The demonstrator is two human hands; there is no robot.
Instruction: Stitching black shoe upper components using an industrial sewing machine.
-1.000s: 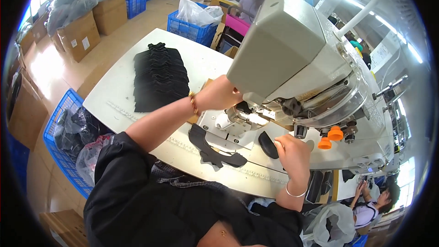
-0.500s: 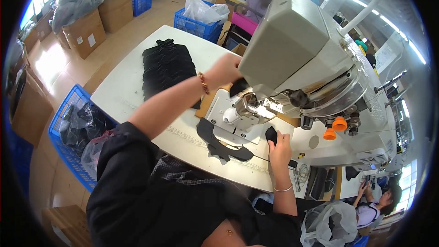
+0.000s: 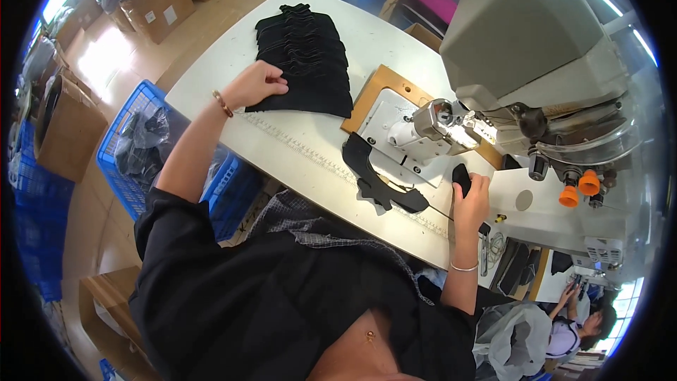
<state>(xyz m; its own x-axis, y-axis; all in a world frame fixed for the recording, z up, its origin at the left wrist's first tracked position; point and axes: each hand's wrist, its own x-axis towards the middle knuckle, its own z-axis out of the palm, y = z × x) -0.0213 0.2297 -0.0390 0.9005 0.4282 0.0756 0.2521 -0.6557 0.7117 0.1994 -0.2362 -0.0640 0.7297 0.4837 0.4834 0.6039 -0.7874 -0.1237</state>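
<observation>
On the white table, a stack of overlapping black fabric pieces (image 3: 300,46) lies at the left. My left hand (image 3: 257,88) is over its near left part, fingers curled and pinched together; whether a piece is between them is hidden. To the right, my right hand (image 3: 474,201) grips a small black fabric piece (image 3: 461,178) beside the sewing machine (image 3: 522,42). A curved black fabric piece (image 3: 381,187) lies along the near side of the machine's metal plate (image 3: 386,118), left of my right hand.
A printed ruler strip (image 3: 303,147) runs along the table's near edge. Blue crates (image 3: 134,162) with plastic bags stand left of the table, and cardboard boxes (image 3: 159,14) farther back. Orange knobs (image 3: 568,196) stick out from the machine. Another person (image 3: 568,335) sits at the lower right.
My left hand has moved from beside the machine head leftward to the fabric stack. My right hand still holds its black piece. The whole view has shifted, with the table farther right.
</observation>
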